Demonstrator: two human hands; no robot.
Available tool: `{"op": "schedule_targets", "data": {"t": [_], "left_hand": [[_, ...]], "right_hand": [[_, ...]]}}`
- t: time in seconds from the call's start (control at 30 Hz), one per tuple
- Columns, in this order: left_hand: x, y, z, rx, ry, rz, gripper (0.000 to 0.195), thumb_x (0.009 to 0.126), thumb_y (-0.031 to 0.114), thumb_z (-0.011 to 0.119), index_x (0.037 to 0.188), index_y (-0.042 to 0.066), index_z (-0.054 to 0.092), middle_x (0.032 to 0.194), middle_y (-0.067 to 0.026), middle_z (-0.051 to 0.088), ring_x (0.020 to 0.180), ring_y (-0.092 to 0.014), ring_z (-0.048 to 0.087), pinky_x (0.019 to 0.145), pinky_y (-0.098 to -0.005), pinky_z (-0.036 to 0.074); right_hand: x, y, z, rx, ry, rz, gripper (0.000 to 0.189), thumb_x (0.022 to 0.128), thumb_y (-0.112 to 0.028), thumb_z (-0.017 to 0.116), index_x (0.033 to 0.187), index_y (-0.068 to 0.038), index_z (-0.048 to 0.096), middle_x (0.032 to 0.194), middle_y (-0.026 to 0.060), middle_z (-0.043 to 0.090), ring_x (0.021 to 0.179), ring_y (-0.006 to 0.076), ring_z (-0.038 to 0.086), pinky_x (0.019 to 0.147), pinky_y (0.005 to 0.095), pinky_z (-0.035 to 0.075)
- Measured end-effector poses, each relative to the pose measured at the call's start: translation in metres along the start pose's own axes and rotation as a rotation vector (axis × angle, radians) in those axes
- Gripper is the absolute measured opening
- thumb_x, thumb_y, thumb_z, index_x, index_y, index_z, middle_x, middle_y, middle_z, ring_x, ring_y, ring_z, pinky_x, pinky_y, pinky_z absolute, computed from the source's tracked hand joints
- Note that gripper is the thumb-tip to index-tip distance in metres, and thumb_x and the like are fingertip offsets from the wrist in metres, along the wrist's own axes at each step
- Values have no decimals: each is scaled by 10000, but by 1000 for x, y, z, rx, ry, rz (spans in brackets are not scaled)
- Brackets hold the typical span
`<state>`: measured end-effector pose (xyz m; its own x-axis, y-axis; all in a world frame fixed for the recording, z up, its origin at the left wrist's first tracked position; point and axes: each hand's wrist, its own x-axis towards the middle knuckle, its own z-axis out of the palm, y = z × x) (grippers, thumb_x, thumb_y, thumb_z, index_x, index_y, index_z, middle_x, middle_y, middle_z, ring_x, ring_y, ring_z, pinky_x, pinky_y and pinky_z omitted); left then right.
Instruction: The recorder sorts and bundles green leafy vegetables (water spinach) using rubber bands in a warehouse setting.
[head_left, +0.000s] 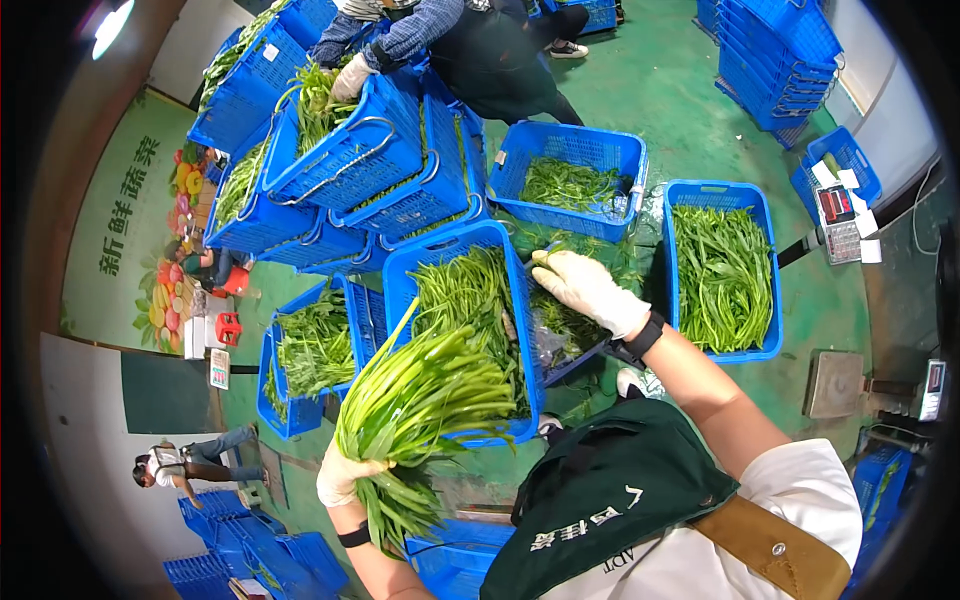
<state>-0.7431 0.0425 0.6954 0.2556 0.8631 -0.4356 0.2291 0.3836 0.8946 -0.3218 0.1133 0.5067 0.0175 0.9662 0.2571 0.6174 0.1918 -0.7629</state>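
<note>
My left hand (349, 472), in a pale glove, is closed around a thick bunch of long-stemmed leafy greens (420, 397), its stems fanning up and to the right. The bunch overlaps a blue plastic crate (530, 352) of similar greens in front of me. Off that crate's right side is my right hand (589, 289), also gloved, over a dark crate (574, 364) holding green scraps and clear plastic. Its fingertips are bent together near a small green bit; whether they pinch it is unclear.
A blue crate of greens (776, 300) stands at the right, another (641, 172) beyond the dark one. Stacked crates (345, 169) rise at upper left, where a co-worker's gloved hand (352, 77) touches greens. A floor scale (834, 384) lies at the right. More crates (311, 386) stand left.
</note>
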Motion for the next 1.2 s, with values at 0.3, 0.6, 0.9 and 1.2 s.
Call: {"op": "schedule_targets", "data": {"t": [0.3, 0.6, 0.9, 1.2], "left_hand": [[50, -30, 20, -206, -47, -78, 847, 598, -65, 791, 1376, -4, 462, 1176, -136, 643, 915, -253, 685, 748, -382, 603], [44, -18, -17, -107, -101, -8, 764, 580, -26, 811, 1291, -31, 534, 1028, -141, 698, 796, -254, 705, 730, -375, 598], [53, -34, 9, -199, -152, 16, 854, 624, -18, 802, 1401, 14, 451, 1223, -102, 625, 984, -208, 656, 780, -386, 588], [99, 0, 52, 1351, -309, -95, 768, 620, 218, 768, 1305, -52, 550, 1175, -283, 630, 1133, -355, 613, 962, -382, 495]], "right_hand": [[-50, -49, 35, 351, -33, 137, 456, 989, -473, 508, 816, -67, 623, 710, 185, 613, 688, 416, 603, 610, 456, 479], [-42, 34, 26, -89, -99, 335, 400, 969, -479, 523, 907, -120, 688, 796, 126, 681, 703, 325, 660, 647, 427, 518], [-54, -36, 32, 606, -538, 355, 214, 863, -218, 725, 924, -14, 732, 715, 35, 667, 677, 91, 584, 634, 274, 493], [-14, 10, 4, -85, -290, -82, 739, 782, -435, 741, 1390, -100, 487, 1214, 212, 622, 1075, 370, 619, 949, 455, 476]]}}
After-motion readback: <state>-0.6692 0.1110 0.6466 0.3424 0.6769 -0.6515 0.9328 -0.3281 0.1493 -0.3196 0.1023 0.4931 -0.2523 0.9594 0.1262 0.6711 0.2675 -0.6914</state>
